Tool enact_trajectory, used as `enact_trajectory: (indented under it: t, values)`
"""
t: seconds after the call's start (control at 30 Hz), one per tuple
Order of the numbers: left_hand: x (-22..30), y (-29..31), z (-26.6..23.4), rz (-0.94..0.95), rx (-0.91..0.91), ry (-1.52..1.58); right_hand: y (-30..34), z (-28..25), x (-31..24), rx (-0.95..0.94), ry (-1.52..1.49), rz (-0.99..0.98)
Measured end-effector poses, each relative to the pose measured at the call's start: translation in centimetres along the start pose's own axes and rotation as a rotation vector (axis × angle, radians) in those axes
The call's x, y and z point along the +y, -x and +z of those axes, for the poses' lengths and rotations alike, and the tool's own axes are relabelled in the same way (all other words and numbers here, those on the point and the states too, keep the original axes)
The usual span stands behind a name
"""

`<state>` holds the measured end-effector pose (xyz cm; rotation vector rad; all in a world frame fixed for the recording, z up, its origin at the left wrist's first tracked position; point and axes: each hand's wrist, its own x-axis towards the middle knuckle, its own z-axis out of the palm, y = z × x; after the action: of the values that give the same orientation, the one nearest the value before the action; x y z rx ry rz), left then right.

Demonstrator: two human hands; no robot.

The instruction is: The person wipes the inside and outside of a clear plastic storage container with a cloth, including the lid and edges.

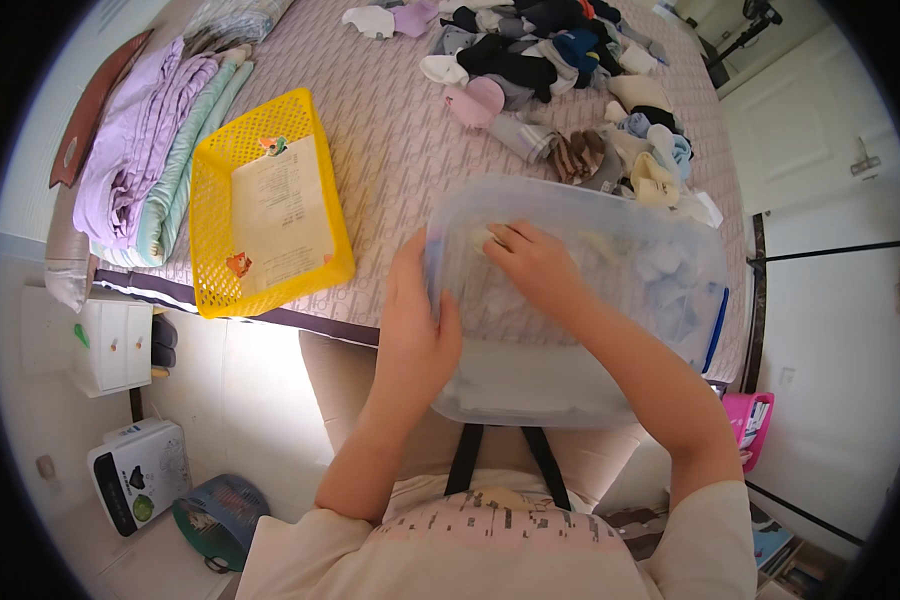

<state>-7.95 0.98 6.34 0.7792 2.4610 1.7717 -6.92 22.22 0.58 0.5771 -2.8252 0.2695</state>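
Observation:
A translucent plastic bin (540, 385) rests at the near edge of the bed in front of me. My left hand (417, 325) grips its left wall, thumb on the inner side and fingers outside. Over the bin's interior, my right hand (530, 262) has its fingers curled together near the left end. Something small and pale shows at those fingertips, too indistinct to name. Pale, whitish items (670, 290) show at the bin's right end, blurred by the plastic. A blue clip handle (715, 330) lines the bin's right side.
Left of the bin, a yellow perforated basket (342, 262) has a printed sheet in it. Folded lilac and mint cloths (135, 165) lie beyond it. A heap of socks (530, 65) spreads across the far bed (370, 120). A blue-green basket (220, 510) stands on the floor.

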Motion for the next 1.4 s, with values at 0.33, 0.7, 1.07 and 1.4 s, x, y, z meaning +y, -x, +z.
enact_trajectory:
  t: [0.33, 0.7, 1.07, 1.4]
  values:
    - [0.5, 0.2, 0.0, -0.05, -0.035, -0.048, 1.3, 0.6, 0.1, 0.04, -0.15, 0.14]
    - [-0.9, -1.2, -0.1, -0.05, -0.044, -0.09, 2.8, -1.4, 1.3, -0.256, 0.151, 0.141]
    - [-1.3, -2.1, 0.3, -0.032, -0.05, -0.082, 2.0, -2.6, -0.5, -0.365, -0.567, 0.749]
    - [-0.3, -1.8, 0.0, 0.026, -0.044, -0.216, 5.4, -1.2, 0.6, -0.296, -0.203, 0.277]
